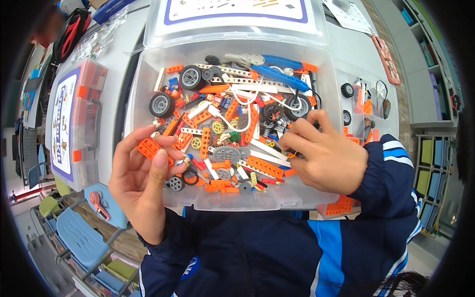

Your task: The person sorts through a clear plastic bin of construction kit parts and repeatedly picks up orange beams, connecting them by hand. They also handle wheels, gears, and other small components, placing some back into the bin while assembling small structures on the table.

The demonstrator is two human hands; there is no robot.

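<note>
My left hand (143, 173) holds an orange toy building brick (152, 149) with studs between thumb and fingers, above the left front of a clear plastic bin (198, 200). My right hand (324, 151) reaches into the bin's right side, its fingers curled down among the parts; what the fingertips pinch, if anything, is hidden. Loose building parts fill the bin: grey-rimmed wheels (162, 104), white beams (240, 79), an orange beam (264, 167), a yellow gear (218, 127) and a white cable (231, 121). Blue-handled pliers (282, 78) lie across the back right.
The bin's lid (237, 34) stands open at the back. Right of it sits a clear tray (376, 123) with wheels and small parts. A closed kit box (79, 123) is on the left, with blue chairs (81, 232) beyond. An orange case (386, 59) lies at the far right.
</note>
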